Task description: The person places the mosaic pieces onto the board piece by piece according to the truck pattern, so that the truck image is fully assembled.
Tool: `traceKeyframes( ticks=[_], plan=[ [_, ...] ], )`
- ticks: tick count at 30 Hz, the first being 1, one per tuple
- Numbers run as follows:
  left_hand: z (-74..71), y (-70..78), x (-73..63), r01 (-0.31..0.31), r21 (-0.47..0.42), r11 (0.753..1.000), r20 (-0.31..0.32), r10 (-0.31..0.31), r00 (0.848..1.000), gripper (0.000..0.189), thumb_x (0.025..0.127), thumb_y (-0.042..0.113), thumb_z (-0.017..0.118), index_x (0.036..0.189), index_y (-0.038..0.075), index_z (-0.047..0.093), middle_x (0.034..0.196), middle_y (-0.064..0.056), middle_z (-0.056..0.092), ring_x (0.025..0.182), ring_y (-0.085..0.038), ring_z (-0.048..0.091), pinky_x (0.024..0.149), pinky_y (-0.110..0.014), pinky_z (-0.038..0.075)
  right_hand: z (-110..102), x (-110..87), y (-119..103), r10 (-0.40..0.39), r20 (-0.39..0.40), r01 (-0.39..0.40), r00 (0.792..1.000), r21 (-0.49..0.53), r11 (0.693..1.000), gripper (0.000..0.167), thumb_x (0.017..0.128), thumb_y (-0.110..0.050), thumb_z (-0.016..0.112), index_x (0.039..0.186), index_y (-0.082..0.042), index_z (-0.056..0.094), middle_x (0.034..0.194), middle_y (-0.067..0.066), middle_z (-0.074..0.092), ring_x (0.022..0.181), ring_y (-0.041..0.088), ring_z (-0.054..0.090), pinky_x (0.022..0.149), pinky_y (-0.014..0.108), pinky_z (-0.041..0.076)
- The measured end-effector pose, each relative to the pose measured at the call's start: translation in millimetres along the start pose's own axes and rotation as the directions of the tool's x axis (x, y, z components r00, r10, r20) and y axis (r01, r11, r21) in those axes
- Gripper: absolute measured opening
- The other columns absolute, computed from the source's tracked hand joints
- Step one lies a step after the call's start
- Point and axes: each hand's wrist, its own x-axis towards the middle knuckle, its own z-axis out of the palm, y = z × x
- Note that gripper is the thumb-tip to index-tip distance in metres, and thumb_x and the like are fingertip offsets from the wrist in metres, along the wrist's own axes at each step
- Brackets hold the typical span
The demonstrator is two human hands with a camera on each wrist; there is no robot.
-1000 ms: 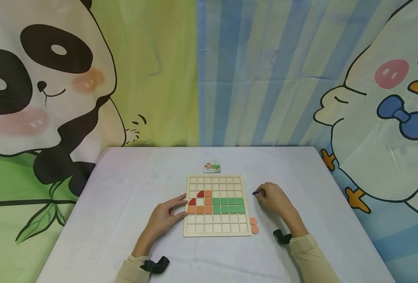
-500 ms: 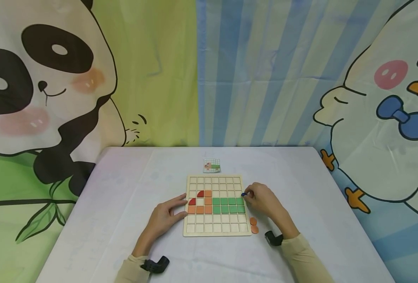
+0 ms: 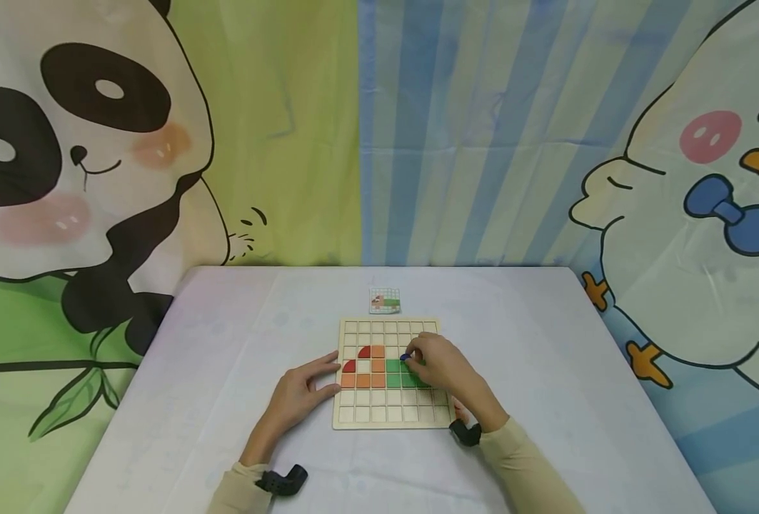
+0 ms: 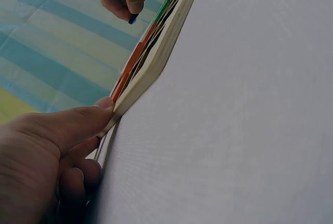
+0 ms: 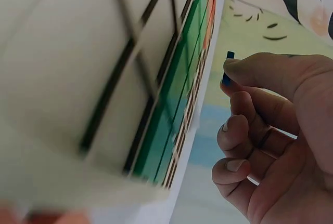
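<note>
My right hand pinches a small dark blue piece between thumb and index finger, over the wooden grid board. In the right wrist view the blue piece shows edge-on at the fingertips, with the other fingers curled loosely. On the board lie green square tiles, orange square tiles and red quarter-round tiles. Part of the green rows is hidden behind the right hand. My left hand rests against the board's left edge, its thumb and fingertips spread along it.
A small picture card with a coloured grid pattern lies behind the board. Orange round pieces by the board's right edge are mostly covered by the right wrist. The white tablecloth runs back to a cartoon-print curtain.
My right hand has carried the blue piece leftward from beside the board to above the green tiles. Its wrist now covers most of the orange round pieces. The left hand has stayed put.
</note>
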Motion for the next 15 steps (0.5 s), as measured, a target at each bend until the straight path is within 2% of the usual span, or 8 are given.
traceKeyframes(
  ticks=[10,15],
  plan=[
    [0.8,-0.9,0.0,-0.002,0.013,1.000,-0.010,0.002,1.000,0.045,0.087,0.028,0.088,0.130,0.020,0.077,0.150,0.005,0.066,0.057,-0.001,0.039,0.058,-0.021,0.037,14.1,20.2,-29.1,-0.078,0.064,0.079,0.995,-0.004,0.997,0.012,0.099,-0.022,0.076,0.104,-0.011,0.078,0.083,-0.005,0.060,0.069,0.008,0.048,0.061,0.024,0.042],
    [0.0,0.9,-0.2,0.005,0.003,1.000,0.001,-0.005,1.000,0.045,0.088,0.029,0.087,0.131,0.021,0.077,0.151,0.006,0.065,0.058,-0.002,0.040,0.058,-0.021,0.037,21.9,27.5,-41.1,-0.084,0.109,0.084,0.991,0.000,0.996,0.011,0.099,-0.023,0.076,0.102,-0.012,0.078,0.089,-0.003,0.066,0.073,0.007,0.052,0.063,0.023,0.046]
  ],
)
